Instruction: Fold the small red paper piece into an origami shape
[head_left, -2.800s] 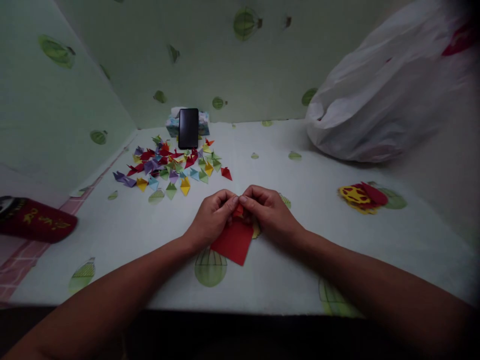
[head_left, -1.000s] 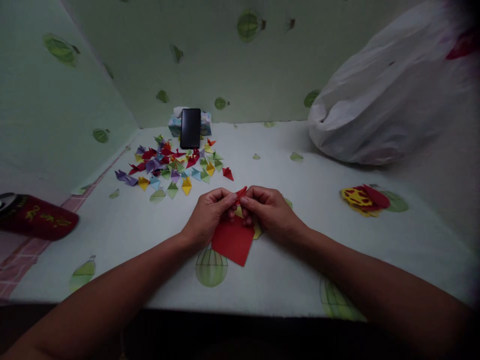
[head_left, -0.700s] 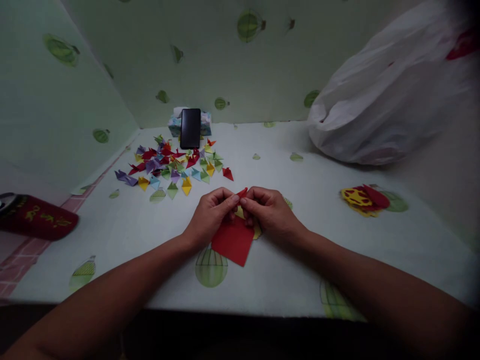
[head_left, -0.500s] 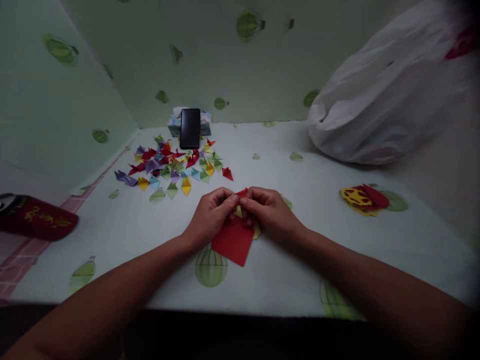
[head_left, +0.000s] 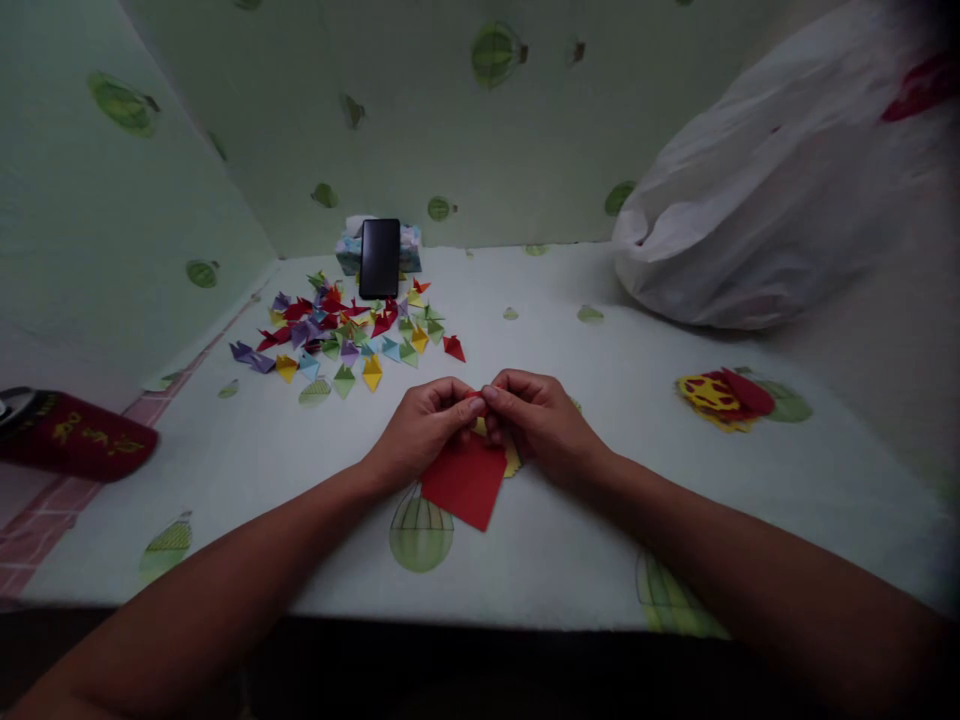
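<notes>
While both of my hands meet over the middle of the surface (head_left: 570, 560), I read the step in hand as a fold being pinched into the far corner of a red paper square (head_left: 465, 482). My left hand (head_left: 420, 432) and right hand (head_left: 541, 425) face each other, fingers narrow and closed on that raised corner, thumb tips nearly touching; the rest of the sheet lies flat toward me, its near corner over a printed green balloon motif. A scrap of yellow paper (head_left: 512, 462) shows just beside the sheet under my right hand; I cannot tell whether it is touched.

Judged from this pose, the crease is small and only begun, so the next move calls for a firm, even press along the fold line with the flat part of the sheet kept from sliding.

Farther out to the left, a scatter of small folded paper pieces (head_left: 345, 335) in red, purple, yellow, green and blue lies well apart from my hands. Behind it a dark phone (head_left: 379, 258) leans upright against a tissue box (head_left: 409, 250). To the right lies a red and yellow paper stack (head_left: 724, 397), and beyond it a large white plastic bag (head_left: 757, 210). At the far left edge rests a red pouch (head_left: 71, 445) with gold lettering.
</notes>
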